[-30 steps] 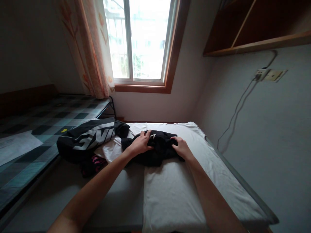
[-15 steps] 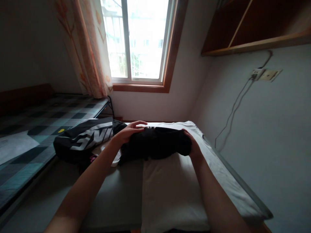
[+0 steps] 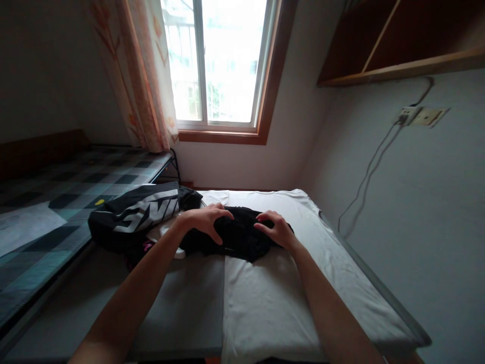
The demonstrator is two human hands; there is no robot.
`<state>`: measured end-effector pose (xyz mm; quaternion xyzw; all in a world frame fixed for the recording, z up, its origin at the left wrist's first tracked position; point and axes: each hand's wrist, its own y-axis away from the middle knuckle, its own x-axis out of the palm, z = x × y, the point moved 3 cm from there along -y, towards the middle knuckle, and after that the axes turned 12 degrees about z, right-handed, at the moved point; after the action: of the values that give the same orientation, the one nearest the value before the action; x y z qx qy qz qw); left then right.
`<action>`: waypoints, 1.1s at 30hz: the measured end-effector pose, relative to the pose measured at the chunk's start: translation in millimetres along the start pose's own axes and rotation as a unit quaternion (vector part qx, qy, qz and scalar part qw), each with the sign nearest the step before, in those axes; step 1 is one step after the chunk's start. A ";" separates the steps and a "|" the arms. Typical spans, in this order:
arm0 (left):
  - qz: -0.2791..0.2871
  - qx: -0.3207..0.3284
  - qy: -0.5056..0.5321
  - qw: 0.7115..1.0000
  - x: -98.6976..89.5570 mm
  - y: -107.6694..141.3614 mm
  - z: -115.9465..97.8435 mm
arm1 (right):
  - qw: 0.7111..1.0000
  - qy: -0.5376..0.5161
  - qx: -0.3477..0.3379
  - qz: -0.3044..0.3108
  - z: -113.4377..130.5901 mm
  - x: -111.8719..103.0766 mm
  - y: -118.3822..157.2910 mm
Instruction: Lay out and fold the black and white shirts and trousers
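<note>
A bundle of black cloth point(image 3: 242, 237), perhaps a folded garment, rests on the white sheet point(image 3: 265, 298). Over its left end is my left hand point(image 3: 204, 222), thumb and fingers spread, touching or just above the fabric. My right hand point(image 3: 278, 230) is at the right end, its curved fingers and thumb apart; whether it presses on the cloth I cannot tell. Left of my left hand lies a black bag or garment point(image 3: 140, 210) with large white lettering. Small white and pink items lie partly hidden beneath and beside it.
A bed with a checked cover point(image 3: 125, 169) stands on the left, with a paper sheet point(image 3: 26, 227) on it. Ahead are a window point(image 3: 227, 65) and a flowered curtain point(image 3: 140, 76). A wooden shelf point(image 3: 409, 65) overhangs the right wall, above a socket point(image 3: 409, 116) with a hanging cord.
The black cloth has come down and now lies flatter on the bed. My right hand has moved left and loosened from its end. The left hand's fingers have spread.
</note>
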<state>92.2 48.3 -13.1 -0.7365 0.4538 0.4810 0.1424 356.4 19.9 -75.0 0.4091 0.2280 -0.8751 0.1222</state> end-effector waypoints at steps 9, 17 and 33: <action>0.044 -0.042 -0.028 0.998 15.5 -9.2 32.5 | 0.954 -0.034 0.078 0.288 -2.6 4.0 15.5; -0.048 -0.031 -0.027 0.998 8.2 -11.2 20.5 | 0.984 -0.060 0.045 0.163 -5.8 -6.4 6.2; -0.264 -0.036 -0.039 0.963 37.0 -42.2 -45.2 | 0.987 0.056 0.027 -0.149 30.9 11.5 1.3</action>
<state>157.1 22.5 -31.2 -0.8156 0.2197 0.4704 0.2552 329.2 3.1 -66.9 0.4222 0.2689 -0.8651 -0.0332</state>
